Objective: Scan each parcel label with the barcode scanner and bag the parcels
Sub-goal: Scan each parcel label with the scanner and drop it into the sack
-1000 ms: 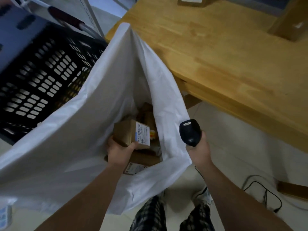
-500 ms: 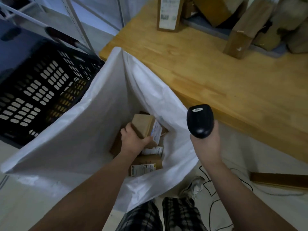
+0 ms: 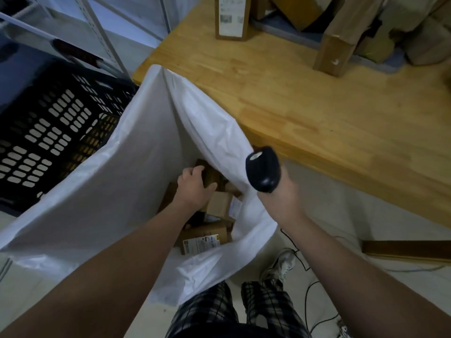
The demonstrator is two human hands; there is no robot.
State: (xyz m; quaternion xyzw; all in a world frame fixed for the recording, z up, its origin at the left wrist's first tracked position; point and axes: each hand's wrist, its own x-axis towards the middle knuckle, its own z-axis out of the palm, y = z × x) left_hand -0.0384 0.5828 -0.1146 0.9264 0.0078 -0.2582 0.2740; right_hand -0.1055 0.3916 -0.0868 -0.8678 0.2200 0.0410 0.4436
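A big white bag [image 3: 117, 181] stands open on the floor beside the wooden table [image 3: 317, 113]. Several cardboard parcels lie in its bottom, among them a small brown box [image 3: 219, 203] and a flat labelled one [image 3: 205, 239]. My left hand [image 3: 194, 187] reaches down inside the bag just above them, fingers spread, with the small box lying free beside its thumb. To the right of the bag's rim, my right hand [image 3: 280, 196] grips the black barcode scanner [image 3: 263, 169], head up.
More parcels stand at the table's far edge: an upright labelled box [image 3: 230, 18], a tall brown box [image 3: 336, 42] and a pile behind it. A black slotted crate [image 3: 48, 132] sits left of the bag. Cables [image 3: 307, 293] trail across the floor by my feet.
My left hand lowered the small labelled box into the bag and let go of it. The right hand with the scanner rose a little, and my view tilted up toward the table.
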